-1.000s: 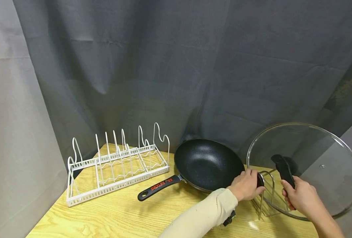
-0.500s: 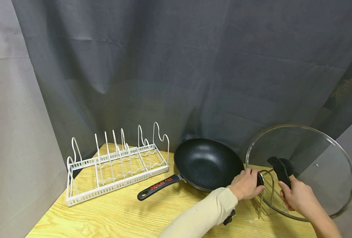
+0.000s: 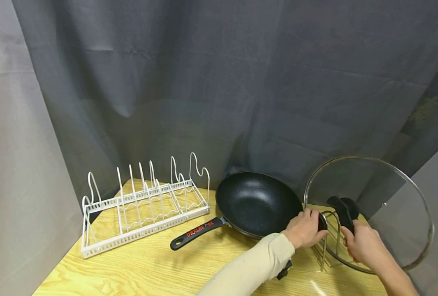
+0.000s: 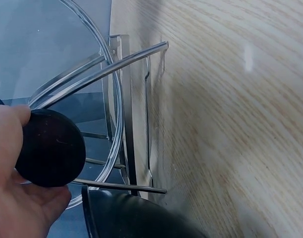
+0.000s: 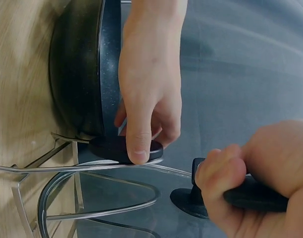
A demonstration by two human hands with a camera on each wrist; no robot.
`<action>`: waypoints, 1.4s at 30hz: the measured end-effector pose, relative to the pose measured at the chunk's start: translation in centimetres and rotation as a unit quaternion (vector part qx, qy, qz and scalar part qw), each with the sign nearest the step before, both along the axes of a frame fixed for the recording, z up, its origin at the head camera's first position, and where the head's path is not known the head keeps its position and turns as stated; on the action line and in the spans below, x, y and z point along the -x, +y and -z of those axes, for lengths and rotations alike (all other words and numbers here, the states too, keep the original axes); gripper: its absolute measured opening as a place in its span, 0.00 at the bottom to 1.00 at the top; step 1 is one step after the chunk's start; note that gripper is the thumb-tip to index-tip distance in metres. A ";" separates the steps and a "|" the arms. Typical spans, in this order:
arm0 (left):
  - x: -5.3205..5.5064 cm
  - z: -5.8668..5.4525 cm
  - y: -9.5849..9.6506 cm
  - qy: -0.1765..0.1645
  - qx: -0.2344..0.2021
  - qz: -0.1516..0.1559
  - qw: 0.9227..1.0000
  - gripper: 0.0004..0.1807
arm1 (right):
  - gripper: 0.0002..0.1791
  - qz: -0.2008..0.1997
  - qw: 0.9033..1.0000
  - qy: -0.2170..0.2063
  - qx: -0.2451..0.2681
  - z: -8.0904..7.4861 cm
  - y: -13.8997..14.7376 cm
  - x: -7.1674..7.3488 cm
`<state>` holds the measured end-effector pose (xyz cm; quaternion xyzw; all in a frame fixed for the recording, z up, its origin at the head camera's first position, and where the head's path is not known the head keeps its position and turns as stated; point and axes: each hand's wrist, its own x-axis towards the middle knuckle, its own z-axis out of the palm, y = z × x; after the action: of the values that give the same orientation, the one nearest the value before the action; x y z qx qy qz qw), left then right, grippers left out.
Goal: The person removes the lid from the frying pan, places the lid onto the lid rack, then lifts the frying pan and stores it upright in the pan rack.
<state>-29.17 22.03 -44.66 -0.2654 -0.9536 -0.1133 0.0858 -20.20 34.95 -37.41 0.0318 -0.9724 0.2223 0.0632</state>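
My left hand pinches a round black knob beside a small metal wire rack; what the knob is fixed to is hidden. My right hand grips the black handle of a large clear glass lid with a metal rim. The lid is on edge, tilted, its lower left rim between the rack's wire loops in the left wrist view. Just left of the rack, a black frying pan leans with its inside facing me, its long black handle pointing left.
A white pan rack with several upright wire dividers stands at the left on the wooden table. A dark grey curtain hangs close behind everything, with lighter panels on both sides.
My right hand and the glass lid have shifted left and slightly down, bringing the lid deeper over the wire rack. My left hand has stayed in place on the knob.
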 end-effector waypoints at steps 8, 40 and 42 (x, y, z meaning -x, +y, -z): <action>0.2 0.2 0.1 0.001 0.001 -0.004 1.000 0.32 | 0.13 -0.006 1.000 -0.004 -0.020 0.2 -0.4 0.2; 0.2 0.2 0.1 0.004 0.001 0.000 1.000 0.32 | 0.12 -0.010 0.999 -0.036 0.034 0.5 -0.7 1.6; 0.1 0.2 0.0 0.003 0.000 0.002 1.000 0.32 | 0.13 -0.011 0.998 -0.043 0.037 0.5 -0.7 1.7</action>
<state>-29.32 22.05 -44.90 -0.2674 -0.9529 -0.1125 0.0886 -21.87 34.24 -37.94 0.0309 -0.9649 0.2599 0.0195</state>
